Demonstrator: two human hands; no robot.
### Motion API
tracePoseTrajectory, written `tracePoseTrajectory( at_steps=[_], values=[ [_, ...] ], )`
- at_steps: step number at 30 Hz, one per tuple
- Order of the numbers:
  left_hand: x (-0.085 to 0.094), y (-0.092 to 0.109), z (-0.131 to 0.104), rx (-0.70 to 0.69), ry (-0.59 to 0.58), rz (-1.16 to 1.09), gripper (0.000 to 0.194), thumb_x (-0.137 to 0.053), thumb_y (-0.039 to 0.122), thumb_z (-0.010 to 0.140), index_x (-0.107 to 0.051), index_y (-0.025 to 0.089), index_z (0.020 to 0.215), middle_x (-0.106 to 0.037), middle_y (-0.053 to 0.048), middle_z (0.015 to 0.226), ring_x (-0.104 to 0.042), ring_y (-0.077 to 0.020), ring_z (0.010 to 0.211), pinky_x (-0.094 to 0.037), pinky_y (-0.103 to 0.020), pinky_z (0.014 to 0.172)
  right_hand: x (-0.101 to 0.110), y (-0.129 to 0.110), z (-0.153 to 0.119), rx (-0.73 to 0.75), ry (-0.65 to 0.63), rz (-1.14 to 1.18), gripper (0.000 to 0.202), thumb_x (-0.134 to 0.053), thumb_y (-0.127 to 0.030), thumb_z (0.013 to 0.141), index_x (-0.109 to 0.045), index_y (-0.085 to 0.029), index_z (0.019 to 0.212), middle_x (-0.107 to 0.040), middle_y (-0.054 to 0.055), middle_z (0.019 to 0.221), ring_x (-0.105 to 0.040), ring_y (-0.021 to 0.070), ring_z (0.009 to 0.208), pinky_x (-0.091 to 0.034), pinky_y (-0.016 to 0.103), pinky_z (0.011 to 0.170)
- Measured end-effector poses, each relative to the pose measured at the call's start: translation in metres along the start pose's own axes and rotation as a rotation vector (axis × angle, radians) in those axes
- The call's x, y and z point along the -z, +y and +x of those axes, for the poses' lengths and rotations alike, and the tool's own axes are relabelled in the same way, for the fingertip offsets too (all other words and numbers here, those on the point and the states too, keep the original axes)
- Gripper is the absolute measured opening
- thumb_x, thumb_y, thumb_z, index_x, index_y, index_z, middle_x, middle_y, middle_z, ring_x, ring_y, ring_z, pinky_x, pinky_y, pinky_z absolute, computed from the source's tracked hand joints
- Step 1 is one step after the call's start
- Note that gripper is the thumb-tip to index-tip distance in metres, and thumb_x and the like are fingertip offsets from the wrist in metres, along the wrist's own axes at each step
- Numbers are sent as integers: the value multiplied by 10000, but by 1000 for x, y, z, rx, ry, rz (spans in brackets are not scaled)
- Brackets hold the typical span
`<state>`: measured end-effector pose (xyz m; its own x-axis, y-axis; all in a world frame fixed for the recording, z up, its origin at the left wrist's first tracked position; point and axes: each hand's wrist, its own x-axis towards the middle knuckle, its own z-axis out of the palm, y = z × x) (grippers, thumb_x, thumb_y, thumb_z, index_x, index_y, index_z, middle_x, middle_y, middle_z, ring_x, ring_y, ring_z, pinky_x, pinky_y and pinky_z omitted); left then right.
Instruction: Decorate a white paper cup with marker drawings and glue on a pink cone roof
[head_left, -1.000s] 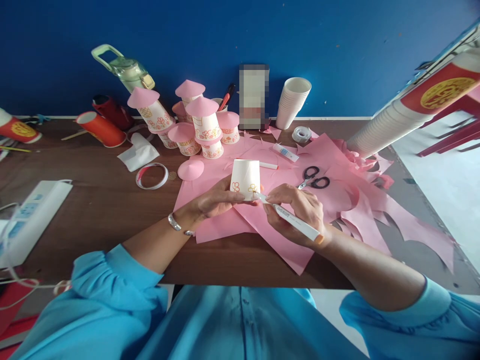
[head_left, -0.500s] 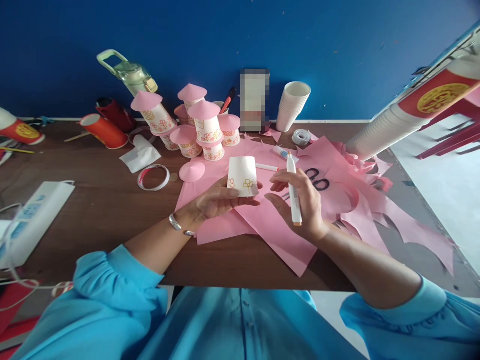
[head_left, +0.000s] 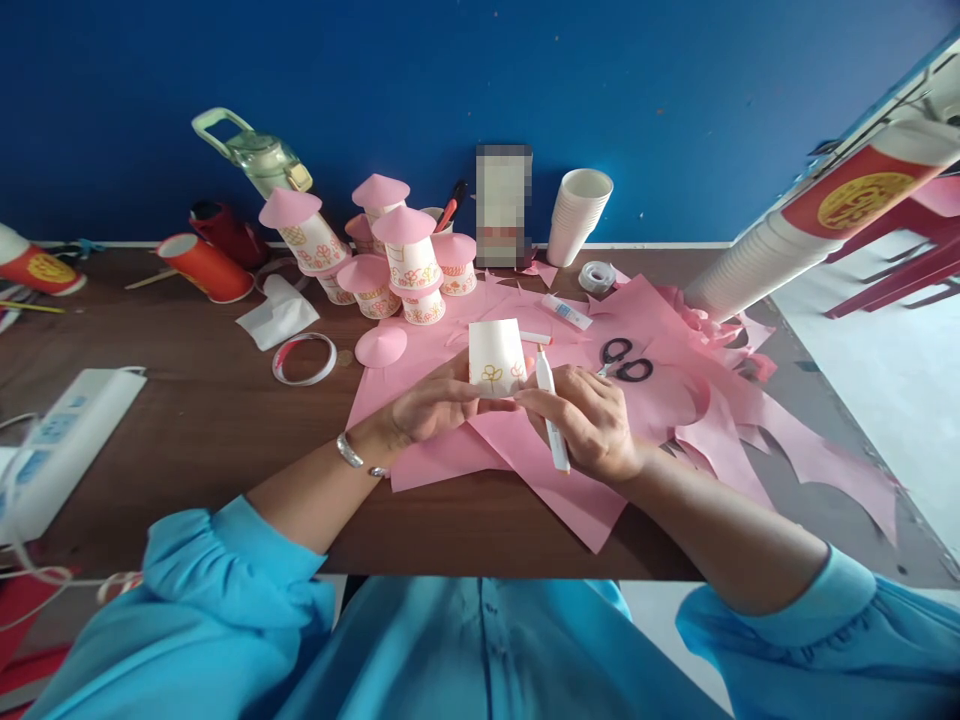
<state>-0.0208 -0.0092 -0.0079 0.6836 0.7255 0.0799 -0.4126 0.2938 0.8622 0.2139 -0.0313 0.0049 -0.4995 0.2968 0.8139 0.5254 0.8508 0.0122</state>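
An upside-down white paper cup (head_left: 495,350) with small flowers drawn near its rim rests in my left hand (head_left: 439,400), whose fingers close around its lower side. My right hand (head_left: 589,420) holds a white marker (head_left: 553,412) between the fingers, its tip pointing up and away from me. The thumb and index finger of that hand touch the cup's lower right edge. Beneath both hands lie sheets of pink paper (head_left: 570,490). Black-handled scissors (head_left: 626,362) lie on the paper to the right of my right hand.
Decorated paper-cup towers with pink cone roofs (head_left: 409,255) stand at the back. Beside them are a loose pink cone (head_left: 381,346), a tape roll (head_left: 304,360), a glue tube (head_left: 566,311) and stacked white cups (head_left: 579,215). A power strip (head_left: 71,440) lies at left.
The cup has turned in my left hand, so its flowers sit differently. My right hand has moved left to touch the cup, and the marker now leans left.
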Motion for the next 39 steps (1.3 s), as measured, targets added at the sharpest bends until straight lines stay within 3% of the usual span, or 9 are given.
tracePoseTrajectory(
  at_steps=[3, 8, 11, 15, 26, 34, 39],
  values=[
    [1, -4, -1, -2, -11, 74, 480, -833, 352, 882, -699, 250, 1331, -790, -110, 1213, -720, -324, 1258, -565, -455, 1057, 0, -1, -2, 46, -32, 19, 429, -655, -70, 958, -618, -282, 1329, -693, 9, 881, -659, 178, 748, -549, 307, 645],
    [1, -6, 1, -22, 71, 72, 450, -869, 304, 867, -720, 249, 1289, -798, -85, 1168, -752, -268, 1127, -576, -386, 997, -1, -2, -2, 35, -26, 46, 468, -634, -72, 978, -589, -290, 1390, -704, 21, 921, -675, 179, 776, -567, 309, 650],
    [2, -4, 1, -26, 71, -4, 488, -820, 337, 917, -684, 262, 1380, -774, -113, 1301, -739, -288, 1216, -581, -418, 1041, -1, -1, 2, -28, 29, 21, 449, -650, -60, 981, -592, -271, 1374, -681, 13, 891, -635, 169, 722, -550, 302, 625],
    [2, -2, -2, 24, 6, -33, 441, -787, 375, 936, -715, 228, 1346, -769, -152, 1321, -705, -340, 1316, -576, -487, 1099, -1, -1, 5, -103, 60, 36, 400, -674, -111, 998, -609, -271, 1358, -621, -5, 842, -588, 169, 669, -528, 299, 595],
    [0, 1, -2, 11, -18, 76, 423, -841, 350, 895, -742, 224, 1287, -773, -131, 1291, -710, -337, 1292, -560, -537, 1138, -2, -1, 2, 4, 18, 72, 305, -629, -49, 990, -628, -187, 1262, -642, 26, 863, -604, 167, 717, -547, 290, 641],
    [2, 1, -4, 9, 13, 54, 442, -866, 352, 866, -758, 233, 1277, -796, -124, 1253, -706, -368, 1316, -546, -598, 1161, 0, -2, 5, -78, 36, 126, 296, -634, -152, 1048, -590, -208, 1335, -696, 22, 854, -638, 166, 687, -534, 292, 621],
    [5, 0, -6, -67, 45, 2, 383, -859, 316, 862, -773, 226, 1224, -782, -127, 1313, -705, -360, 1337, -546, -570, 1183, 5, -3, 8, -73, 71, 200, 420, -471, -401, 1154, -529, -161, 1494, -718, 67, 929, -675, 179, 739, -568, 300, 625]
  ],
)
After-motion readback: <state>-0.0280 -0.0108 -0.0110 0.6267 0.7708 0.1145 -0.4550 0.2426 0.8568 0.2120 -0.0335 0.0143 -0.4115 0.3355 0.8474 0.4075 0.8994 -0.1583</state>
